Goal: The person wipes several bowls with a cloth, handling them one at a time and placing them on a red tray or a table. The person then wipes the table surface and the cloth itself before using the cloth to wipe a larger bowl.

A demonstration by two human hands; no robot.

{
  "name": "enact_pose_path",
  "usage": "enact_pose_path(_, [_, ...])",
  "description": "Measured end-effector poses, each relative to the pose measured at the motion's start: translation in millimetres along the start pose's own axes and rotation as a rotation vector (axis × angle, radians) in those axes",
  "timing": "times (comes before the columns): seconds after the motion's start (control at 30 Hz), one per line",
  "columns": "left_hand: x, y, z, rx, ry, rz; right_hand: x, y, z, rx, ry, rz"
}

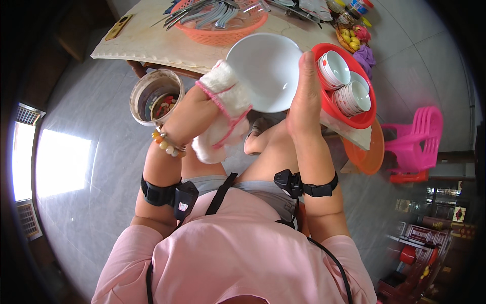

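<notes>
A large white bowl is held up between my hands, its inside facing me. My right hand grips its right rim, thumb on the near side and the other fingers hidden behind. White cloth with pink edging covers the fingers of my left hand at the bowl's left rim and hangs down below the wrist. Right of the bowl, a red plastic basin holds stacked small white bowls. Beyond the bowl, an orange plastic basket holds spoons and other utensils.
The pale table carries a phone at its left end. A bucket stands below its near edge. A fruit basket and jars lie at the far right. An orange basin and pink plastic chair are at right.
</notes>
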State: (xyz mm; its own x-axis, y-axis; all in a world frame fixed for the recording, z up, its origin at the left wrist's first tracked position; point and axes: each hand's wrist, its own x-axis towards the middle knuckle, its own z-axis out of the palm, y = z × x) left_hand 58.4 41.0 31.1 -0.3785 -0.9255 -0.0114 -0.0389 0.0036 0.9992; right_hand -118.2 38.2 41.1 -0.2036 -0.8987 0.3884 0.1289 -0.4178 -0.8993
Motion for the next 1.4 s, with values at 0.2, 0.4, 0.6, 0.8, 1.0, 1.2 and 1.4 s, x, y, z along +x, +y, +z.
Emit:
enact_pose_path(0.2, [-12,9,9,-0.08,0.194,0.57,3,-8,-3,-0.124,0.049,-0.003])
enact_pose_path(0.4, [-4,10,35,0.751,0.087,0.858,-6,-10,12,-0.1,0.011,-0.035])
enact_pose_path(0.6, [0,15,48,0.708,-0.017,0.823,-3,-23,-3,-0.086,0.034,0.077])
enact_pose_path(0.8, [1,15,47,0.771,0.064,0.815,-3,-27,-4,0.002,0.047,0.14])
enact_pose_path(1.0, [5,16,44,0.828,0.162,0.79,-10,-15,2,-0.316,-0.015,-0.23])
enact_pose_path(1.2, [6,8,48,0.761,0.056,0.718,-5,-14,-6,-0.128,0.072,-0.102])
enact_pose_path(1.4, [6,4,36,0.435,-0.086,0.662,-2,-14,-20,-0.155,0.149,0.01])
